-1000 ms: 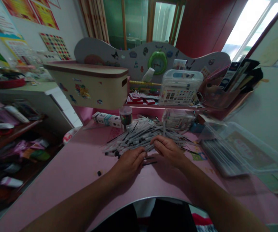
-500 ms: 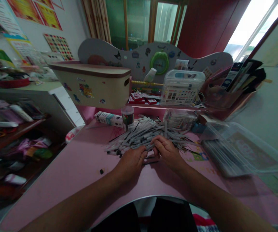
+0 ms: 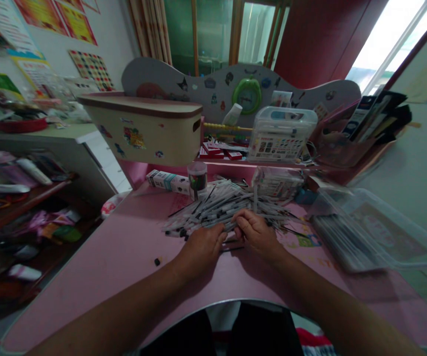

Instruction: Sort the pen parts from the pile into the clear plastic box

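A heap of thin, whitish see-through pens (image 3: pixel 223 200), some with black ends, lies on the pink desk (image 3: pixel 124 262). At the near edge of the heap my left hand (image 3: pixel 202 247) is closed, thumb and fingers pressed together on one end of a pale pen (image 3: pixel 230 227). My right hand (image 3: pixel 256 232) pinches the other end, its fingers curled. Most of this pen is hidden by the fingers. Under the hands lie a couple of dark thin sticks (image 3: pixel 232 248). A small black cap (image 3: pixel 157 262) rests alone left of my left hand.
Right of the heap is a clear plastic box (image 3: pixel 350 247) with many slim items in it. Behind the heap stand a clear cup (image 3: pixel 197 179), a long carton (image 3: pixel 167 182) and a clear bag (image 3: pixel 276 184). A beige bin (image 3: pixel 143 133) and a clear case (image 3: pixel 282 133) occupy the shelf.
Both hands stay in almost the same place and hold the same grip. The whole view has shifted very slightly.
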